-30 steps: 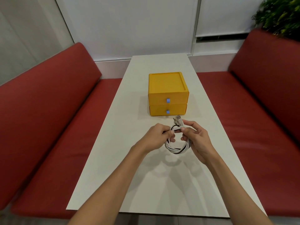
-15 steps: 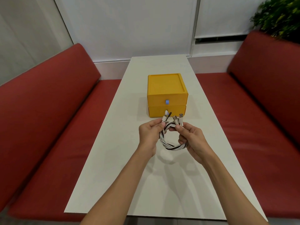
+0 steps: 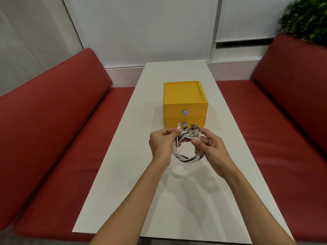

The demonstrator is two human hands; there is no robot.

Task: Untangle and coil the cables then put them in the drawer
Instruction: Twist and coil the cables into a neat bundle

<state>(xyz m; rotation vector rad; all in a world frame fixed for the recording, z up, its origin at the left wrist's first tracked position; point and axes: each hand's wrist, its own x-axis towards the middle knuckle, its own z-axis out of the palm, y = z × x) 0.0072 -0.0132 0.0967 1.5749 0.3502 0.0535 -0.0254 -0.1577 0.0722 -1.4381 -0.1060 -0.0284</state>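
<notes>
Hands: both hands hold one bundle of cables up over the table, just in front of the yellow box.
Left hand (image 3: 161,145): its fingers are closed on the top left of the loop, near a small white plug end.
Right hand (image 3: 210,147): its thumb and fingers pinch the top right of the loop, where the plug ends stick up.
Cables (image 3: 187,157): white ones and a black one, wound together into a round ring. The ring hangs down between the two hands and does not look like it touches the table.
Plug ends (image 3: 193,130): a few poke out at the top of the ring, close together.
Drawer box (image 3: 184,103): yellow, with two drawers, one on top of the other. Each has a little blue pull. Both drawers look shut.
Table (image 3: 123,174): white and long, with red seats on both sides.
How far along: I think the coiling is nearly done, but the ring is not in a drawer yet.
What could go wrong: both hands are busy, so one must let go to pull a drawer open. Then the ring could spring loose and get messy again, because nothing ties it. The box looks light, so a pull on the blue tab may slide the whole box. The ring may also be too wide and catch on the drawer edge.
</notes>
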